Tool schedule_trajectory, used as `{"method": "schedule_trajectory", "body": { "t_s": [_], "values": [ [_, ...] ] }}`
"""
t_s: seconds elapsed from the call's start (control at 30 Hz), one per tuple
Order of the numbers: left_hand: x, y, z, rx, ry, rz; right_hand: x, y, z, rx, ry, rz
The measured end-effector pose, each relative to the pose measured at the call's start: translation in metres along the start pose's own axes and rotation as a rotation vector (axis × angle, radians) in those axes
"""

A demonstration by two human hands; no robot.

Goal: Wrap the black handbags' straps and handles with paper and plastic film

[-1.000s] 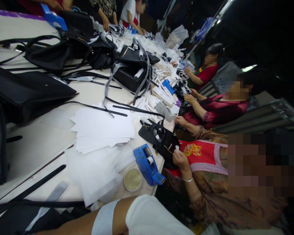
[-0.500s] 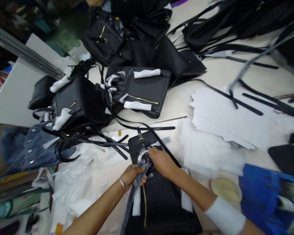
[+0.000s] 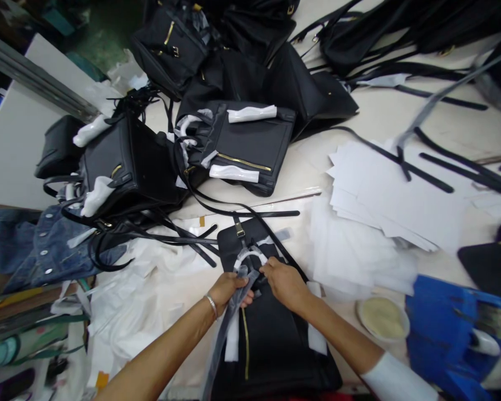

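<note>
A black bag with a gold zipper lies flat in front of me, its flap and buckle pointing away. Its carry handle is wrapped in white material and arches up between my hands. My left hand, with a bracelet at the wrist, is closed on a greyish clear plastic strip that trails down the bag's left side. Pinched at the right end of the wrapped handle is my right hand; its fingertips partly hide what they grip.
Other black bags with white-wrapped parts lie beyond and to the left. White paper sheets and thin white sheets are at the right, near a round tub and a blue container. A denim garment sits left.
My right hand has shifted slightly right and down along the handle, whose white arch now shows more fully. My left hand keeps its hold on the plastic strip. The view has shifted slightly.
</note>
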State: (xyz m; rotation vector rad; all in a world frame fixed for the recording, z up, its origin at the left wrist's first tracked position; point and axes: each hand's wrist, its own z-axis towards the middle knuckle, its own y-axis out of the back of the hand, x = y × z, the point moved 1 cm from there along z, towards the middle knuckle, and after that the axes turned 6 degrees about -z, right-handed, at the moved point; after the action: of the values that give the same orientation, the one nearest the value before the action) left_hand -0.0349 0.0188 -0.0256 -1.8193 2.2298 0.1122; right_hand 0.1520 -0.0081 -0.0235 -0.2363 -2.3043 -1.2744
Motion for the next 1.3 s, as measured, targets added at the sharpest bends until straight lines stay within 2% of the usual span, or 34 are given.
{"method": "schedule_trajectory", "body": {
  "t_s": [0.27,0.47,0.7,0.87,1.07,1.17,1.3],
  "values": [
    [-0.006,-0.019,0.013,-0.046,0.014,0.049,-0.012,-0.005,0.002,0.013,0.014,0.124],
    [-0.004,-0.027,0.015,-0.057,0.005,0.058,-0.007,-0.009,0.007,-0.025,-0.077,0.127],
    [0.001,-0.023,0.014,0.001,-0.028,0.076,0.001,-0.011,0.005,-0.107,-0.041,0.094],
    [0.003,-0.021,0.014,0.046,-0.073,0.09,0.009,-0.004,0.007,-0.06,-0.062,-0.057],
    [0.005,-0.004,-0.006,0.139,-0.141,0.086,0.031,0.003,0.007,-0.065,-0.047,-0.21],
    [0.01,0.005,-0.015,0.128,-0.21,0.076,0.041,0.003,0.001,-0.104,-0.006,-0.278],
    [0.018,0.009,-0.016,0.045,-0.327,0.084,0.045,0.0,-0.003,-0.111,0.025,-0.372]
  ]
}}
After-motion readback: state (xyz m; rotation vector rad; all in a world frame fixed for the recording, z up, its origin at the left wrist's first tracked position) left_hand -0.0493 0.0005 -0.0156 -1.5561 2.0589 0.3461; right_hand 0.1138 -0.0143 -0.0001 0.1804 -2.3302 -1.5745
